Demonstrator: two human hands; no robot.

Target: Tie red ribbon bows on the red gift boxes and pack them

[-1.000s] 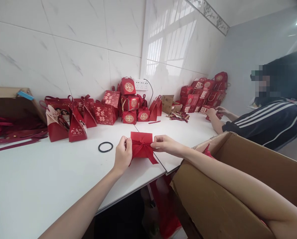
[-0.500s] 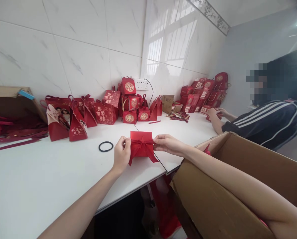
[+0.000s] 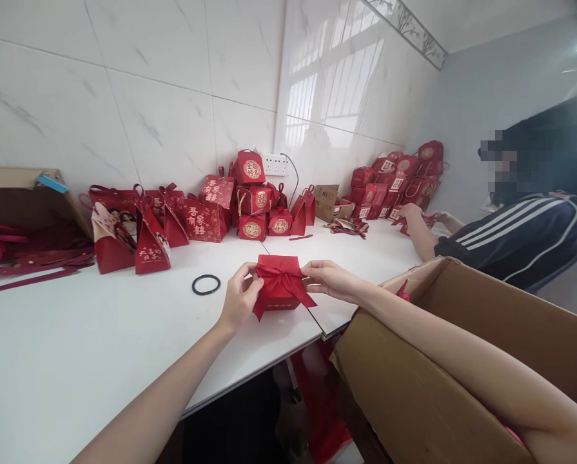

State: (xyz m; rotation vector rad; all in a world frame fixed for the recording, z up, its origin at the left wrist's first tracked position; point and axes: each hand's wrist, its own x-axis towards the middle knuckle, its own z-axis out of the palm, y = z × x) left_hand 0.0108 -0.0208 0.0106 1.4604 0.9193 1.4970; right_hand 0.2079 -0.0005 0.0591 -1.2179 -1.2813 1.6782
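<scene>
A small red gift box (image 3: 279, 301) is on the white table in front of me, its top and lettered front face showing. Around it runs a red ribbon (image 3: 283, 278), tied in a bow with two tails hanging down the front. My left hand (image 3: 243, 295) pinches the bow's left loop between thumb and fingers, against the box's left side. At the right side, my right hand (image 3: 327, 280) has its fingertips closed on the right loop. How far the fingers also press on the box itself is hidden.
A black ring (image 3: 205, 284) lies left of my hands. Red gift bags (image 3: 153, 241) and stacked red boxes (image 3: 253, 198) line the wall. A large open carton (image 3: 380, 374) stands close under my right arm. At right, a person in a striped sleeve (image 3: 491, 225) handles red boxes.
The box has shifted slightly right and now shows its lettered front face. The bow looks fuller, with its loops spread. Both hands stay on it.
</scene>
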